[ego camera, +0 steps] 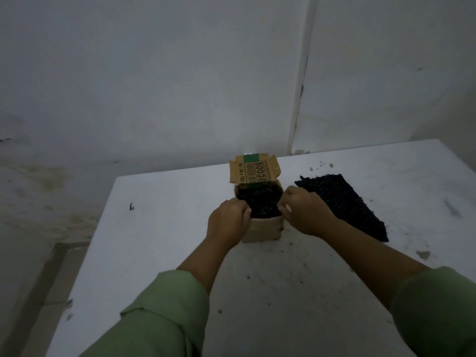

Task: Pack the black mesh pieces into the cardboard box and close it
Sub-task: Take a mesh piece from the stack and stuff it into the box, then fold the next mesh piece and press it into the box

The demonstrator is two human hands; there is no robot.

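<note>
A small cardboard box [265,229] stands on the white table with its printed lid flap [253,168] raised at the back. Black mesh pieces [258,202] fill the box up to its rim. My left hand [228,220] sits at the box's left edge with its fingers curled onto the mesh. At the right edge, my right hand [304,212] also pinches the mesh with curled fingers. A flat stack of black mesh [345,204] lies on the table just right of the box, partly behind my right hand.
The white table [159,243] carries scattered dark crumbs around the box and towards the right. Its left edge drops to the floor [38,279]. Grey walls rise close behind the far edge, with a corner [298,112] behind the box.
</note>
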